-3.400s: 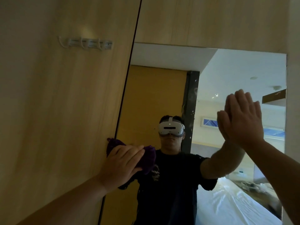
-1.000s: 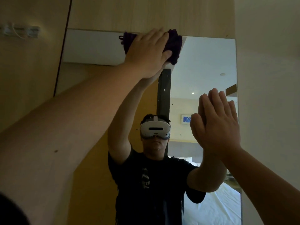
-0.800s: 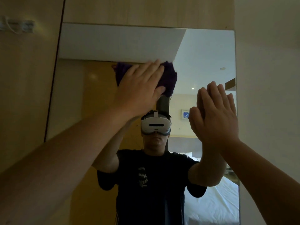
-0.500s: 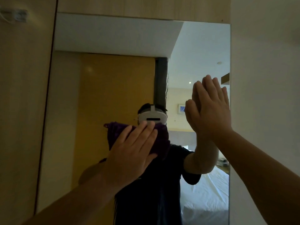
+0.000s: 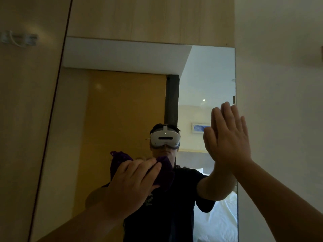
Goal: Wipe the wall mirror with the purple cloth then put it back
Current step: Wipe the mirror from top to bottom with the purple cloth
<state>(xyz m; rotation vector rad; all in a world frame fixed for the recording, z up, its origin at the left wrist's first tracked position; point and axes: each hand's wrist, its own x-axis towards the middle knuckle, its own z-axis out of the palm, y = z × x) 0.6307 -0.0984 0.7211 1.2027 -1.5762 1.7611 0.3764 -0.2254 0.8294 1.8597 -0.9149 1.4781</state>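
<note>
Centre frame: wall mirror (image 5: 122,105) set in pale wood panelling (image 5: 148,16); left hand (image 5: 132,184) clamped on purple cloth (image 5: 166,173) against glass; right hand (image 5: 229,142) flat, fingers together, at right edge.

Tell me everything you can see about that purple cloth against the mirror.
The purple cloth is dark violet, soft and nubbly-looking, like a fluffy towel, bunched into a thick wad rather than spread flat. The left hand presses it against the wall mirror, about mid-height and toward the middle of the glass, fingers laid over it. Most of it is hidden by that hand; crumpled edges poke out at the upper left and right. The right hand rests flat near the mirror's right edge, clear of the cloth.
</note>
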